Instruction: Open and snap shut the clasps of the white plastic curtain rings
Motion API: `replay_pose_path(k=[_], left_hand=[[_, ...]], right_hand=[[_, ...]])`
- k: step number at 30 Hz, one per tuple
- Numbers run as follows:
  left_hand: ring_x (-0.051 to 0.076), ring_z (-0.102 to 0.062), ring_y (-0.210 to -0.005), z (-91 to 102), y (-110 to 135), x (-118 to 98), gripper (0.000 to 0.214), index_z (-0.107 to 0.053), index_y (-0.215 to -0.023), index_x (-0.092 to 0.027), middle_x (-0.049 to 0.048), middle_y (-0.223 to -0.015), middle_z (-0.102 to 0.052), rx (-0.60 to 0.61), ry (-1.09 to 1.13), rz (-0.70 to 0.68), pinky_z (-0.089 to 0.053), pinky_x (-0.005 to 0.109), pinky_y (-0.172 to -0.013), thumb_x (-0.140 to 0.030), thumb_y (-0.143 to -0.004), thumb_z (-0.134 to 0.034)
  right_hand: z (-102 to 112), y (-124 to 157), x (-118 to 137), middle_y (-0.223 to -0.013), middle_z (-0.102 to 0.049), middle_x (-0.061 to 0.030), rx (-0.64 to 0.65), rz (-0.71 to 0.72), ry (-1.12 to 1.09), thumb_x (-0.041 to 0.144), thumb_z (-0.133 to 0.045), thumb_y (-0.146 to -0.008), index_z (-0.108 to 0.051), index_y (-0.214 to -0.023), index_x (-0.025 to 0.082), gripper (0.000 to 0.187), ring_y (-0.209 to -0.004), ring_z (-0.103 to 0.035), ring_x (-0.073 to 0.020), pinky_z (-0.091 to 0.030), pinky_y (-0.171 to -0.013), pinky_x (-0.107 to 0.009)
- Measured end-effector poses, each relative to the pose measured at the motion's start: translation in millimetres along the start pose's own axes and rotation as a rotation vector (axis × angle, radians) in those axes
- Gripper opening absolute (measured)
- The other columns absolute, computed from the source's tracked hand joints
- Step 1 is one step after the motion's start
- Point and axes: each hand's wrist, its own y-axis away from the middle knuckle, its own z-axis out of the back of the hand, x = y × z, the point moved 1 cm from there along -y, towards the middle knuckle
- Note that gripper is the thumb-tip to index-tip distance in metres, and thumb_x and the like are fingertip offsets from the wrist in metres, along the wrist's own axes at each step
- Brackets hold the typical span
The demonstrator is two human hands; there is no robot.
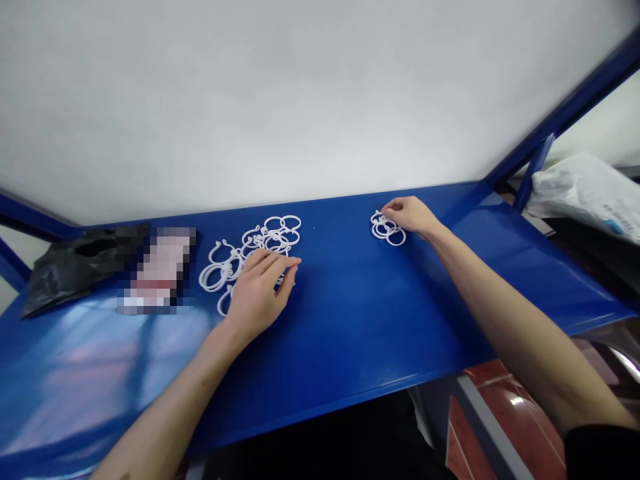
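A loose pile of white curtain rings, each with a small looped fitting, lies on the blue table, left of the middle. My left hand is over the pile's near right side, thumb and index fingertip brought close together. White bits of rings show around these fingers, but whether one is gripped is hidden. Farther right, a small cluster of the same rings lies near the table's back. My right hand is at this cluster's upper right, its fingertips pinched on a white ring at the top.
The blue table meets a pale wall behind. On the left lie a black plastic bag and a blurred-out flat item. Blue frame posts rise at both sides; a white plastic package is beyond the right edge.
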Motion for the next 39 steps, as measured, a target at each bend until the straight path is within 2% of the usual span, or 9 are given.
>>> replay_pose_path(k=[5,8,13,15,20,24,27,33,39], left_hand=[[0.021,-0.061,-0.091,0.6,0,3,0.016,-0.069,-0.104,-0.022,0.0039,-0.089,-0.074,-0.005,-0.009,-0.009,-0.052,0.039,-0.086,-0.018,-0.095,-0.056],[0.021,-0.061,-0.089,1.5,-1,2,0.016,-0.069,-0.104,-0.021,0.0040,-0.090,-0.074,0.000,-0.020,-0.009,-0.052,0.039,-0.086,-0.018,-0.095,-0.056],[0.022,-0.061,-0.090,3.6,-2,2,0.015,-0.069,-0.101,-0.021,0.0040,-0.089,-0.075,-0.032,-0.079,0.004,-0.050,0.039,-0.088,-0.018,-0.095,-0.056],[0.022,-0.061,-0.088,4.6,-2,3,0.014,-0.069,-0.100,-0.020,0.0046,-0.090,-0.075,-0.080,-0.120,0.029,-0.050,0.039,-0.086,-0.018,-0.095,-0.056],[0.024,-0.060,-0.088,6.5,-2,9,0.015,-0.070,-0.100,-0.019,0.0054,-0.090,-0.076,-0.129,-0.169,0.123,-0.049,0.038,-0.083,-0.021,-0.094,-0.057],[0.024,-0.060,-0.089,7.8,-2,13,0.017,-0.070,-0.098,-0.018,0.0057,-0.091,-0.076,-0.118,-0.177,0.146,-0.049,0.037,-0.085,-0.022,-0.096,-0.054],[0.024,-0.060,-0.089,8.4,-2,13,0.017,-0.070,-0.097,-0.018,0.0056,-0.091,-0.076,-0.115,-0.171,0.155,-0.049,0.038,-0.084,-0.022,-0.095,-0.054],[0.024,-0.060,-0.088,8.7,-3,8,0.017,-0.070,-0.096,-0.017,0.0064,-0.090,-0.076,-0.101,-0.153,0.137,-0.050,0.039,-0.083,-0.022,-0.095,-0.054],[0.024,-0.061,-0.093,9.4,-3,2,0.019,-0.069,-0.107,-0.016,0.0081,-0.098,-0.075,-0.094,-0.132,0.099,-0.050,0.041,-0.088,-0.022,-0.096,-0.054]], right_hand=[[4,1,0,-0.086,-0.076,-0.0087,-0.033,-0.002,0.040,0.039,-0.065,-0.084,-0.076,-0.086,0.017,0.025,-0.078,-0.069,-0.0217,-0.050,-0.073,-0.036],[5,5,5,-0.092,-0.075,-0.0103,-0.122,0.039,0.103,0.039,-0.061,-0.087,-0.075,-0.090,0.017,0.026,-0.085,-0.067,-0.0242,-0.050,-0.079,-0.040],[-5,29,34,-0.102,-0.071,-0.0128,-0.338,0.370,0.207,0.030,-0.057,-0.092,-0.072,-0.097,0.017,0.021,-0.103,-0.060,-0.0287,-0.047,-0.094,-0.045],[-19,44,52,-0.104,-0.069,-0.0115,-0.270,0.543,0.192,0.028,-0.056,-0.095,-0.070,-0.101,0.018,0.019,-0.104,-0.059,-0.0275,-0.047,-0.095,-0.043],[-67,73,96,-0.117,-0.061,-0.0107,0.151,0.832,0.273,0.028,-0.054,-0.098,-0.061,-0.128,0.018,0.032,-0.100,-0.062,-0.0228,-0.052,-0.089,-0.037],[-92,64,115,-0.138,-0.049,-0.0161,0.163,0.784,0.360,0.019,-0.053,-0.096,-0.049,-0.144,0.017,0.049,-0.107,-0.061,-0.0257,-0.053,-0.091,-0.040],[-100,47,119,-0.145,-0.043,-0.0166,0.185,0.739,0.347,0.012,-0.052,-0.093,-0.049,-0.145,0.016,0.052,-0.117,-0.058,-0.0269,-0.052,-0.093,-0.039],[-96,42,110,-0.128,-0.054,-0.0121,0.144,0.723,0.322,0.022,-0.054,-0.098,-0.067,-0.108,0.017,0.017,-0.099,-0.061,-0.0206,-0.052,-0.076,-0.032],[-75,83,93,-0.101,-0.064,-0.0059,0.091,0.806,0.037,0.021,-0.056,-0.098,-0.063,-0.099,0.017,0.009,-0.086,-0.061,-0.0163,-0.049,-0.077,-0.030]])
